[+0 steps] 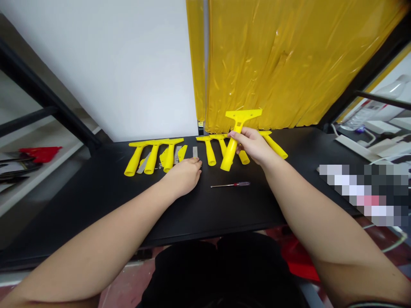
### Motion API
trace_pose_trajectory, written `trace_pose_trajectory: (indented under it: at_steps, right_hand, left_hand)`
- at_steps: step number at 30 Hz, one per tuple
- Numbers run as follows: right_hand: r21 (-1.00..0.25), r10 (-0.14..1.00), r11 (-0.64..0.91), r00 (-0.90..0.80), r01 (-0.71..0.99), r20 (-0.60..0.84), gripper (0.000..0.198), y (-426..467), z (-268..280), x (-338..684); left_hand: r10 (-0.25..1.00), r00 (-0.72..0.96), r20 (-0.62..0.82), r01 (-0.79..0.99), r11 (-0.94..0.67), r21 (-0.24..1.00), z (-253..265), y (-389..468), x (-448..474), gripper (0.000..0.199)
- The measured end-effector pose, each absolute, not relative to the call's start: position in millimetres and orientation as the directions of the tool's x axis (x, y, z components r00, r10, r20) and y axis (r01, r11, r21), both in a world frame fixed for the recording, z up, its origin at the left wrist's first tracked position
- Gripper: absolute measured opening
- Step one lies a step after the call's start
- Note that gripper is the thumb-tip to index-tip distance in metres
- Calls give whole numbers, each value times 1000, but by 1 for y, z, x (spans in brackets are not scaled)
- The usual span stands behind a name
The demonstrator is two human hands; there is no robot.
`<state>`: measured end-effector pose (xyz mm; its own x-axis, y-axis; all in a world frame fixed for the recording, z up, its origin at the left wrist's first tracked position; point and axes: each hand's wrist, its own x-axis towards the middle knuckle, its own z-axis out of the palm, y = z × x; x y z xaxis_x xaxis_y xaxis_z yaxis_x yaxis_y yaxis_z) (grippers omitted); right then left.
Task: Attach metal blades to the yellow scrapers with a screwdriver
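Observation:
My right hand (255, 145) grips a yellow scraper (242, 117) by its handle, lifted above the table with the wide T-shaped head pointing away. My left hand (186, 174) rests low over the black table (128, 205), fingers curled together, fingertips at the near end of a flat metal blade (195, 152). Left of that hand lie several yellow scraper handles (135, 160), with loose metal blades, small screws and yellow plates (183, 153) among them. Behind my right hand is another row of yellow scraper handles (210, 152). A screwdriver (242, 184) with a clear purplish handle lies nearer me.
A white panel (128, 68) and a yellow plastic sheet (257, 64) stand along the table's back edge. Black frame posts (70, 124) rise at the sides. Shelving on the left holds a red item (40, 154); a plastic bottle (372, 107) and cables are at right.

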<state>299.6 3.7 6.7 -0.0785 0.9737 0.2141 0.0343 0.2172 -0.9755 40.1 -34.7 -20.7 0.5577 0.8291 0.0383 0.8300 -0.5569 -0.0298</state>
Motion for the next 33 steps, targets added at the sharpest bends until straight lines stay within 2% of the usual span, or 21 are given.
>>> trace_pose_trajectory:
  at_steps: [4, 11, 15, 25, 33]
  right_hand:
    - [-971, 971, 227, -90, 80, 220, 32, 3, 6, 300]
    - [-956, 966, 247, -114, 159, 231, 33, -1, 7, 301]
    - [-956, 964, 249, -137, 157, 228, 35, -1, 8, 301]
    - [-954, 958, 259, -164, 149, 234, 38, 0, 5, 302]
    - [-956, 956, 251, -191, 153, 221, 37, -1, 4, 304]
  left_hand:
    - [822, 568, 44, 823, -567, -41, -18, -43, 41, 43]
    - [822, 569, -32, 820, -569, -57, -9, -57, 46, 36]
    - [825, 561, -66, 826, -564, -19, -4, -59, 47, 32]
    - [831, 557, 15, 826, -555, 94, 0, -51, 38, 19]
    - [899, 438, -32, 897, -433, 92, 9, -47, 29, 29]
